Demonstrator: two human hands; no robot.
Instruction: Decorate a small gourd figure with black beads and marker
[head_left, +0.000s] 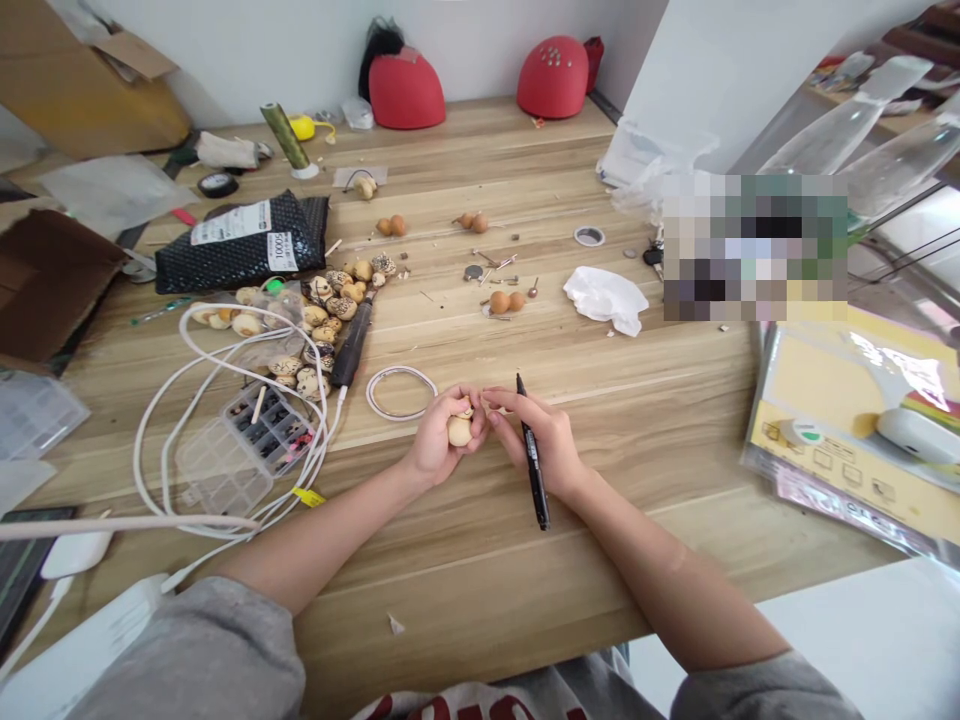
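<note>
1. While the left hand point(439, 438) cups one small pale gourd point(459, 431) near the middle of the desk point(645, 420), its fingers point(450, 400) curl closely over the gourd, pressed together.
2. The right hand point(544, 440) grips one black marker point(534, 470), whose lower end points toward 6 o'clock. Its fingers point(510, 402) reach across and touch the top of the gourd.
3. At 10 o'clock from the hands lies a heap of brown-patterned gourds, too overlapped to count point(326, 310), beside one black corded pen-shaped tool point(352, 345). One ring of pale tape point(401, 392) sits just beside the left hand.
4. At 12 o'clock lie four small plain gourds point(506, 301), and two red gourd-shaped forms point(405, 88) stand farther off by the wall, one studded.
5. At 11 o'clock, one black bubble mailer point(240, 245) carries a white label that seems to read 10005.
6. At 9 o'clock, one clear compartment box point(262, 430) sits within a looped white cable point(150, 470).
7. At 3 o'clock, one yellow printed package point(847, 440) shows writing too small to read.
</note>
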